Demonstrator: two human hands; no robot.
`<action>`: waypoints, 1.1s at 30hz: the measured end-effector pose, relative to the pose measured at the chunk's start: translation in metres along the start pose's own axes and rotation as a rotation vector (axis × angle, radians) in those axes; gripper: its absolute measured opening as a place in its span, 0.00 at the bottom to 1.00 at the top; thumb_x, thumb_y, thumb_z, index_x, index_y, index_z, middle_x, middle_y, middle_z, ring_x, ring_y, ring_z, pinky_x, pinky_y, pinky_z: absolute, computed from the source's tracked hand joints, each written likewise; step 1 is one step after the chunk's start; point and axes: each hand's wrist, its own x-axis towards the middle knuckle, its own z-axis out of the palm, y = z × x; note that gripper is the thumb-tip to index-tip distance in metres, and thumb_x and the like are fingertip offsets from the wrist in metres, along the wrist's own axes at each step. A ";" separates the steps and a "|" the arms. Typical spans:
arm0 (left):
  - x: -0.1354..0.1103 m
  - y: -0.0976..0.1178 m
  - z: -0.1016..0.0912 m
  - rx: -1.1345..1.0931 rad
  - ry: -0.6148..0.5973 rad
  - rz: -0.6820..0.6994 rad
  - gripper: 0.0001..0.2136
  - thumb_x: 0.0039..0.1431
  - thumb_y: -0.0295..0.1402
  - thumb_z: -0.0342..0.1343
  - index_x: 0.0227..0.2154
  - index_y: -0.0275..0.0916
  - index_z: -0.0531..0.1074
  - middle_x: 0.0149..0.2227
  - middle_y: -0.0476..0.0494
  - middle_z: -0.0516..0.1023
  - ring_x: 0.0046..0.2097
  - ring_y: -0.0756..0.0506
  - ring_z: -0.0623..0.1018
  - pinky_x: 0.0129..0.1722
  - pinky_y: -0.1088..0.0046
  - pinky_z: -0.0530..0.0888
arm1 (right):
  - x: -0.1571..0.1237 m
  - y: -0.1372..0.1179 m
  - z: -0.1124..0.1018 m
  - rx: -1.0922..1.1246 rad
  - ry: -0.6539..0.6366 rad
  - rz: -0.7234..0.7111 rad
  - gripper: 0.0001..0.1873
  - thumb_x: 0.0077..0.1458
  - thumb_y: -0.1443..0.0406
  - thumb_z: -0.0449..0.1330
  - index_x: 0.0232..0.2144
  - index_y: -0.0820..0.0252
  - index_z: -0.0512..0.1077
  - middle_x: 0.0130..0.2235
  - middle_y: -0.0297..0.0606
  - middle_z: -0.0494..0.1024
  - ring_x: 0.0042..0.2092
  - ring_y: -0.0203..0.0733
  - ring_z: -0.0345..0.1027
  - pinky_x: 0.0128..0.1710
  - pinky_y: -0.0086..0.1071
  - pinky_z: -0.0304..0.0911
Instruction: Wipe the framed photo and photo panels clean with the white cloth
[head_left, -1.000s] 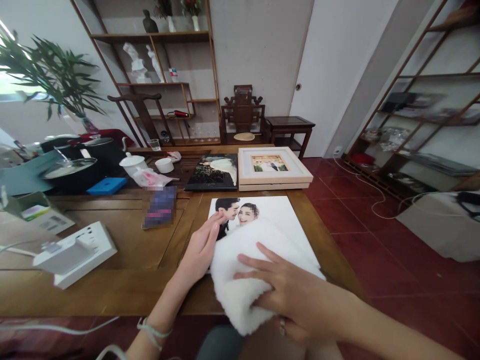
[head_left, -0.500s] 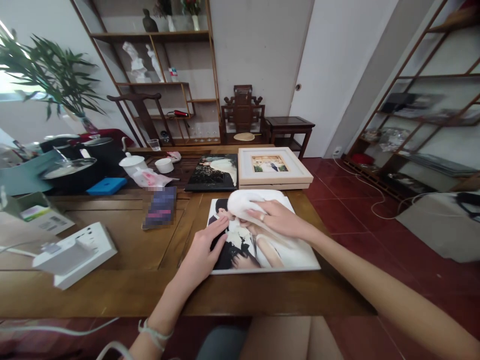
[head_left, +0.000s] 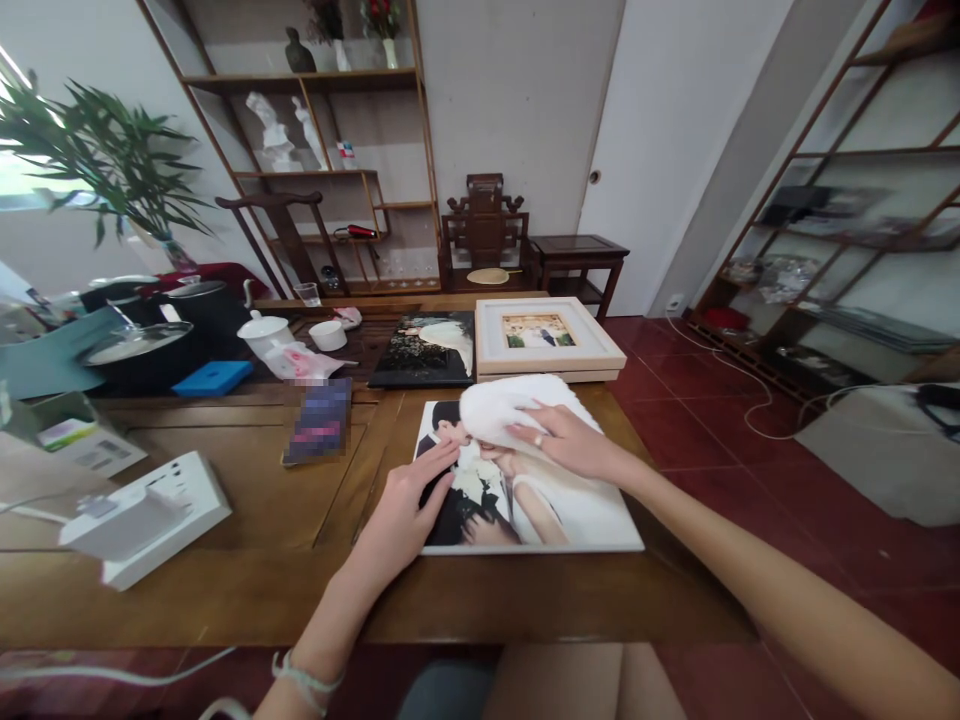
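A large wedding photo print (head_left: 525, 500) lies flat on the wooden table (head_left: 247, 500) in front of me. My right hand (head_left: 570, 440) presses a white fluffy cloth (head_left: 502, 405) onto the far part of the print, with the fingers laid over the cloth. My left hand (head_left: 409, 510) rests flat on the print's left edge, fingers stretched out, holding nothing.
Beyond the print lie a dark photo panel (head_left: 427, 350) and a cream framed photo (head_left: 544, 335). A white box (head_left: 142, 515), pots (head_left: 135, 345), a teapot (head_left: 262, 330) and a blue box (head_left: 210, 377) crowd the table's left. Shelves stand behind and at right; cables cross the red floor.
My right hand swept the cloth from the near end of the print to its far end, uncovering the lower picture. The left hand stayed on the left edge.
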 end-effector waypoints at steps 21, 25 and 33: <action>-0.001 -0.001 0.003 0.010 -0.028 -0.079 0.20 0.62 0.35 0.44 0.55 0.32 0.64 0.60 0.38 0.62 0.62 0.44 0.60 0.61 0.61 0.57 | -0.112 -0.042 -0.013 -0.215 -0.248 -0.054 0.15 0.53 0.71 0.53 0.41 0.57 0.73 0.62 0.40 0.57 0.64 0.50 0.43 0.61 0.49 0.46; -0.001 -0.004 0.003 0.032 -0.041 -0.058 0.21 0.62 0.35 0.44 0.56 0.33 0.63 0.60 0.39 0.61 0.62 0.44 0.60 0.61 0.60 0.57 | -0.071 -0.003 -0.014 -0.243 -0.098 -0.076 0.15 0.60 0.64 0.49 0.44 0.57 0.72 0.60 0.40 0.62 0.63 0.51 0.46 0.60 0.50 0.46; -0.002 -0.002 0.002 0.044 -0.028 -0.072 0.20 0.62 0.35 0.44 0.55 0.32 0.64 0.60 0.38 0.62 0.62 0.44 0.60 0.60 0.62 0.57 | -0.018 0.039 -0.014 -0.274 0.039 0.001 0.21 0.61 0.56 0.47 0.51 0.56 0.68 0.56 0.41 0.68 0.61 0.57 0.49 0.56 0.54 0.52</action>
